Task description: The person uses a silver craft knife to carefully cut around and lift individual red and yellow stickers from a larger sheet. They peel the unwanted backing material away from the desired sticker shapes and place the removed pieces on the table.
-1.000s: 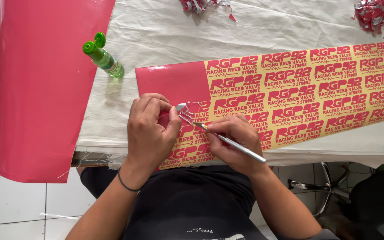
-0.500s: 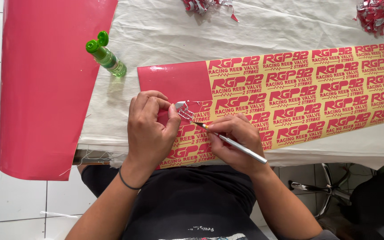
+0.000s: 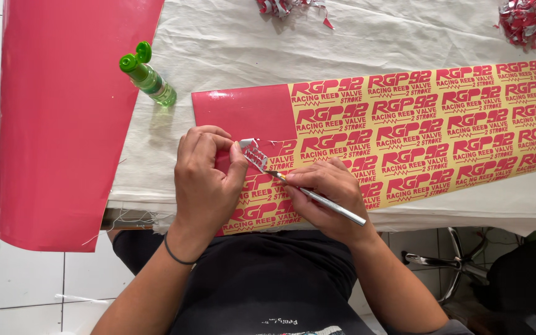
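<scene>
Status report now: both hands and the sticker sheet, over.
Left hand pinching peeled vinyl strip. Right hand gripping craft knife. Sticker sheet flat on cloth; nothing blocking.

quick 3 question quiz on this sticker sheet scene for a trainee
1. True or false: the right hand holds a slim silver craft knife.
2. Which lies left of the red and yellow vinyl sticker sheet? A) green-capped clear plastic bottle B) a roll of blue tape C) a pair of scissors
3. What does the left hand pinch?

Key: 1 true. 2 A. 3 a small peeled strip of vinyl lifted off the sheet.
</scene>
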